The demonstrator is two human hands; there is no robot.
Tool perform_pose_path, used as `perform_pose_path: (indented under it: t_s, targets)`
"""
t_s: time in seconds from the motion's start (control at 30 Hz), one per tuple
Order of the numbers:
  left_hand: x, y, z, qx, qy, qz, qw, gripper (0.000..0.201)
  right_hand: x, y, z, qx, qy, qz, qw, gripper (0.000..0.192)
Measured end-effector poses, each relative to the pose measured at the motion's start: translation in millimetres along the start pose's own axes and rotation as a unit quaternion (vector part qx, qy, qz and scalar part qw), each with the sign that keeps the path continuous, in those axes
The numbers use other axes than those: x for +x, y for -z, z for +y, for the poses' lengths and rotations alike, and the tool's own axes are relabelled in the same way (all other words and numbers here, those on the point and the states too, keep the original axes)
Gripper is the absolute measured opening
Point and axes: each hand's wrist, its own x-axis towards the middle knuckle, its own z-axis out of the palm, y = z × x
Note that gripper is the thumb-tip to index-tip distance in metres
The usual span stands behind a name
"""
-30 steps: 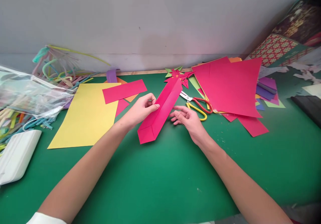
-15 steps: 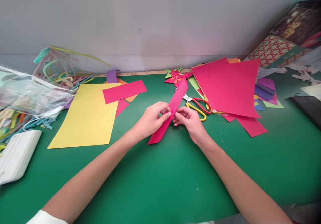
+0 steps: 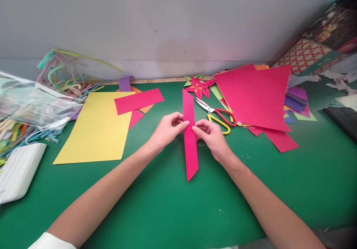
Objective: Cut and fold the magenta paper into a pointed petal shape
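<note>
Left hand (image 3: 170, 130) and right hand (image 3: 211, 134) are close together, and both pinch the middle of one long, thin strip of bright red paper (image 3: 191, 150). The left thumb is on the front of it, near its left edge, and the right thumb presses just lower, by its right edge. The other fingers are partly hidden behind the paper. The strip points up and down in front of the person, over a smooth green table top (image 3: 156, 208), and both its ends are slanted. I can't tell if its bottom tip touches the table.

Just past the right hand lies a pair of metal scissors with one red handle and one yellow handle (image 3: 211, 110). Near the strip's top sits a spiky red paper star with an orange middle (image 3: 199, 87). Big red paper sheets (image 3: 253, 96) lie in a pile on the right. Over on the left is a big yellow paper sheet (image 3: 93, 131), and a red paper rectangle (image 3: 138, 101) lies across its top corner. Farther left are a shiny see-through plastic bag (image 3: 36, 100) and a chunky white thing (image 3: 23, 171). A plain grey wall (image 3: 111, 22) runs along the back.
</note>
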Motion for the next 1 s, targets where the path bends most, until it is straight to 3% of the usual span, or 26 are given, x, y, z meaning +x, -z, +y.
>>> perform_pose_path:
  t_s: [0.17, 0.3, 0.43, 0.8, 0.9, 1.0]
  targets:
    - [-2.1, 0.1, 2.9, -0.012, -0.010, 0.021, 1.000, 0.031, -4.1, -2.1, -0.5, 0.003, -0.031, -0.042, 0.999, 0.036]
    - [-4.3, -1.2, 5.4, -0.030, 0.005, -0.025, 0.999, 0.031, -5.9, -0.8, 0.2, -0.031, -0.050, -0.074, 0.995, 0.037]
    - [-3.3, 2.3, 7.3, -0.021, 0.010, 0.011, 1.000, 0.038, -7.8, -0.8, -2.3, -0.062, -0.065, -0.109, 0.990, 0.037]
    - [12.9, 44.2, 9.9, 0.002, -0.039, 0.094, 0.995, 0.043, -10.2, -4.3, -4.2, -0.069, -0.118, -0.153, 0.979, 0.037]
    - [13.3, 46.0, 8.9, -0.069, -0.003, 0.069, 0.995, 0.042, -10.8, -4.3, -3.6, -0.070, -0.121, -0.154, 0.978, 0.037]
    - [9.9, 40.7, 5.3, -0.113, 0.056, 0.002, 0.992, 0.041, -11.2, -5.5, -2.9, -0.057, -0.112, -0.140, 0.982, 0.038]
